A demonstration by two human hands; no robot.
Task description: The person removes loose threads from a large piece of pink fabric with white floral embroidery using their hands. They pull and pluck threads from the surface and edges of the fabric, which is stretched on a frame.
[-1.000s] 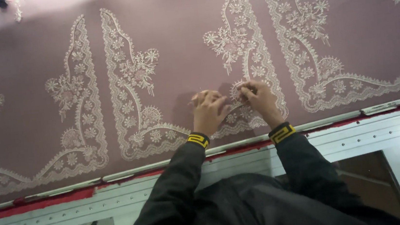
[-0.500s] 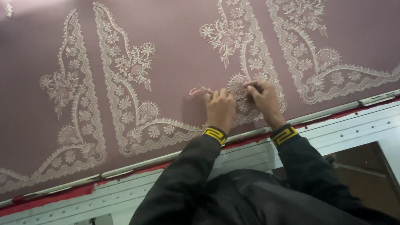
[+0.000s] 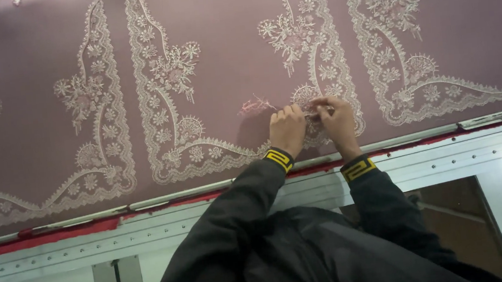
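A white metal frame rail [image 3: 449,155] with a row of small rivets runs along the near edge, a red strip [image 3: 45,237] lies just above it, and dark openings [image 3: 448,214] show below.

We see a pale metal frame rail [image 3: 436,157] with a red strip [image 3: 57,235] crossing the lower frame; dark openings at bottom left and lower right.

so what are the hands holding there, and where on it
Both hands, left hand and right hand, press fingertips together on the embroidered motif of the mauve fabric. Whether they pinch a thread or needle cannot be told.
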